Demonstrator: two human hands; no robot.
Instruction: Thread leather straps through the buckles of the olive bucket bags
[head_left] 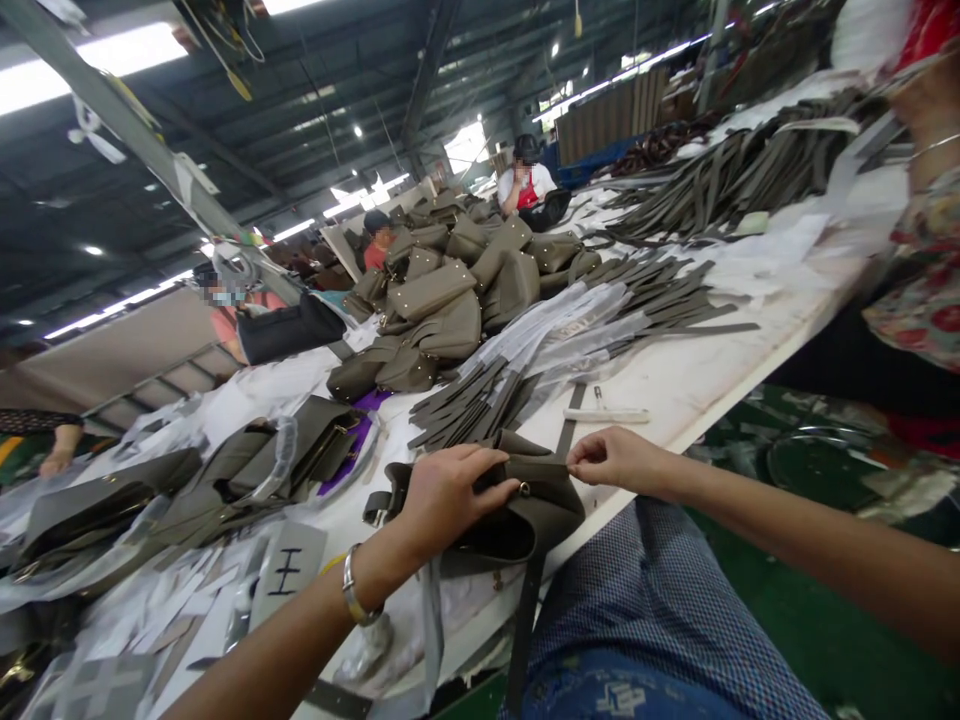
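An olive-grey handbag [551,515] lies at the table's near edge, its dark opening turned toward me. My left hand [450,495] is closed on the bag's upper rim, thumb beside a small gold-coloured metal fitting [525,489]. At the bag's right end, my right hand [611,460] pinches with thumb and fingertips at the corner of the rim. Whether it grips the edge itself or some small piece there, I cannot make out. A dark strap [529,610] hangs below the bag over the table edge.
Wrapped straps [540,340] lie just beyond the bag, with a heap of olive bags [442,290] behind them. More bags [277,460] and paper scraps cover the left. A white-handled tool [606,415] lies on the white table [675,385]. Several people sit around; one person's patterned sleeve [922,270] is at right.
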